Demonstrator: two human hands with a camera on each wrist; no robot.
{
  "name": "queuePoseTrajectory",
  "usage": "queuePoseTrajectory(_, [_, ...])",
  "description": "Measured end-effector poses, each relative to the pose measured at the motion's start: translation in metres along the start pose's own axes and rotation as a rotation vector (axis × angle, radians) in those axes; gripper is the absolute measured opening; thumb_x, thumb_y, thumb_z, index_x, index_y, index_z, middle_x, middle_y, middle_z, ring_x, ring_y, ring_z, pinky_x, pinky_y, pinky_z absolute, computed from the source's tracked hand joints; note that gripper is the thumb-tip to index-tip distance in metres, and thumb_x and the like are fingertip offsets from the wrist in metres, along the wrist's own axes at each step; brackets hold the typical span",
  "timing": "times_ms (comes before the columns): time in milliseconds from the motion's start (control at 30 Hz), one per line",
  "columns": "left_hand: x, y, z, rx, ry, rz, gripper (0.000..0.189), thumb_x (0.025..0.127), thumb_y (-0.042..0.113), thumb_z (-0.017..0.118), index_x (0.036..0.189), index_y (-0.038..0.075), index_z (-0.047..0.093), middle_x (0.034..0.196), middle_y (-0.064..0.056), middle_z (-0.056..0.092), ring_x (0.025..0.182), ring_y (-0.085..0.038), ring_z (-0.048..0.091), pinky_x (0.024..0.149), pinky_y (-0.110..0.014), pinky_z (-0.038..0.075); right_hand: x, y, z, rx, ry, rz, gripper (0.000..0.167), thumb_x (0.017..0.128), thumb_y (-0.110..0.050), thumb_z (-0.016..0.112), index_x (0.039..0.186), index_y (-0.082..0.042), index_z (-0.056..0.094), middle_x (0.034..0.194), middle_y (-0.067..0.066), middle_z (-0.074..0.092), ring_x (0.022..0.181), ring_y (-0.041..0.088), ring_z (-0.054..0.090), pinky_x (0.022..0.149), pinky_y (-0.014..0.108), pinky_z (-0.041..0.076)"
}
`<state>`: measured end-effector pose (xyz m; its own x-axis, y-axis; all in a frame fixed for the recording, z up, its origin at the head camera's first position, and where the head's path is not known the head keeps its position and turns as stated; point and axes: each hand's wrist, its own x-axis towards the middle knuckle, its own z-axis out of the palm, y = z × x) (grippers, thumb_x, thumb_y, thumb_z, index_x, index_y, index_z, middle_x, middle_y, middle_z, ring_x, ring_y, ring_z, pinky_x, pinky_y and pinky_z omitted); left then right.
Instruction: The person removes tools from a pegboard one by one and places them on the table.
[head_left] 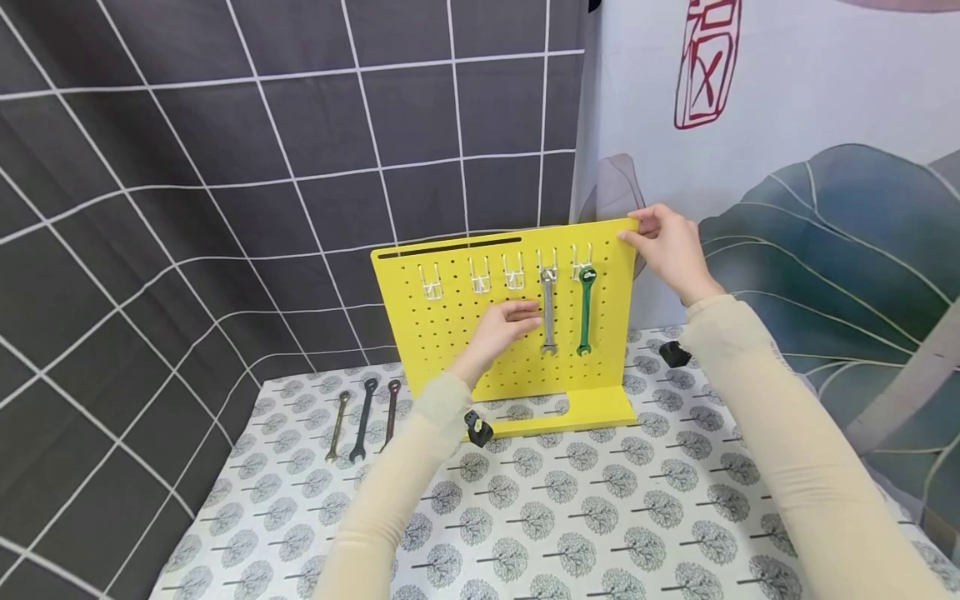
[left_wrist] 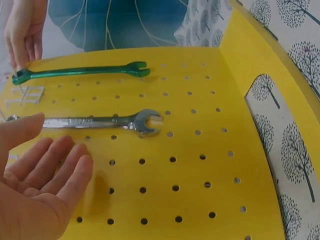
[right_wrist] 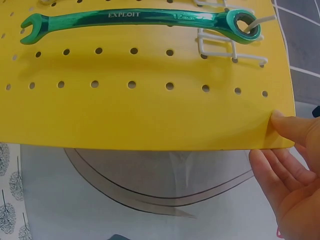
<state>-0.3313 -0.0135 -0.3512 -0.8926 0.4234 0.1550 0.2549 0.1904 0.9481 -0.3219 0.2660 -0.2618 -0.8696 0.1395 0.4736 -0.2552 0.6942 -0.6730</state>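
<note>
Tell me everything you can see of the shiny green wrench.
The shiny green metallic-looking combination wrench hangs upright, ring end up and open end down, on a white wire hook whose prong passes through its ring. It sits near the right side of the yellow perforated pegboard in the head view. Its shaft reads EXPLOIT. The right hand pinches the board's corner, apart from the wrench.

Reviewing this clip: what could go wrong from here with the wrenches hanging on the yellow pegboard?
1. The left hand is right beside the silver wrench, which hangs from its top end; a bump might swing it or knock it loose.
2. The right hand pinches the yellow pegboard at its top corner; a tug could tilt the board and perhaps shake off the silver or green wrench.
</note>
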Motion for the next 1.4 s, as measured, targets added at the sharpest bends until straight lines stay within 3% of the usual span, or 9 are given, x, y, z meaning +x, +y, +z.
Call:
queuePoseTrajectory(233, [0.007,-0.002,0.011,-0.064,0.018,0.027,0.041,0.096,0.008,0.069,0.136,0.002,0.060,0.128,-0.013,0.067,0.117,-0.024,0.064,0.099,-0.028,0.053,-0.001,-0.001,0.000,-0.003,-0.003,0.009,0.048,0.099,-0.029,0.067,0.137,-0.002,0.056,0.121,0.020,0.064,0.110,0.032,0.062,0.091,0.042,0.053])
queuePoseTrajectory(500, [0.010,-0.002,0.020,-0.056,0.039,0.048,0.044,0.093,0.011,0.073,0.135,0.003,0.060,0.124,-0.011,0.068,0.111,-0.022,0.065,0.093,-0.029,0.056,-0.002,-0.001,0.000,-0.017,0.005,0.002,0.048,0.098,-0.028,0.067,0.137,-0.002,0.056,0.119,0.021,0.064,0.109,0.032,0.062,0.088,0.040,0.053])
queuePoseTrajectory(700, [0.012,-0.004,0.025,-0.124,0.037,0.047,0.041,0.092,0.010,0.073,0.131,0.003,0.062,0.121,-0.011,0.069,0.109,-0.020,0.065,0.093,-0.028,0.056,-0.003,-0.001,0.000,-0.018,0.004,0.002,0.048,0.099,-0.028,0.067,0.137,-0.002,0.056,0.119,0.021,0.064,0.109,0.033,0.062,0.088,0.040,0.053])
queuePoseTrajectory(833, [0.011,-0.005,0.027,-0.162,0.040,0.048,0.037,0.092,0.010,0.073,0.127,0.002,0.062,0.121,-0.012,0.068,0.108,-0.022,0.066,0.095,-0.032,0.056,-0.002,-0.001,0.001,-0.019,0.007,-0.003,0.048,0.099,-0.028,0.066,0.137,-0.002,0.056,0.119,0.021,0.064,0.109,0.033,0.062,0.087,0.040,0.053])
queuePoseTrajectory(1233, [0.006,-0.004,0.034,-0.152,0.099,0.072,0.030,0.093,0.008,0.072,0.120,0.001,0.064,0.109,-0.015,0.072,0.093,-0.029,0.071,0.090,-0.048,0.059,-0.003,-0.001,0.000,-0.015,0.007,0.007,0.048,0.099,-0.029,0.066,0.138,-0.003,0.056,0.119,0.021,0.064,0.110,0.032,0.061,0.087,0.039,0.052])
queuePoseTrajectory(1400, [0.003,-0.003,0.038,-0.161,0.119,0.079,0.027,0.092,0.007,0.072,0.117,0.001,0.065,0.103,-0.012,0.073,0.084,-0.022,0.070,0.088,-0.049,0.060,-0.003,-0.001,0.000,-0.013,0.004,0.010,0.048,0.099,-0.029,0.067,0.138,-0.003,0.056,0.119,0.021,0.063,0.109,0.032,0.061,0.084,0.035,0.051])
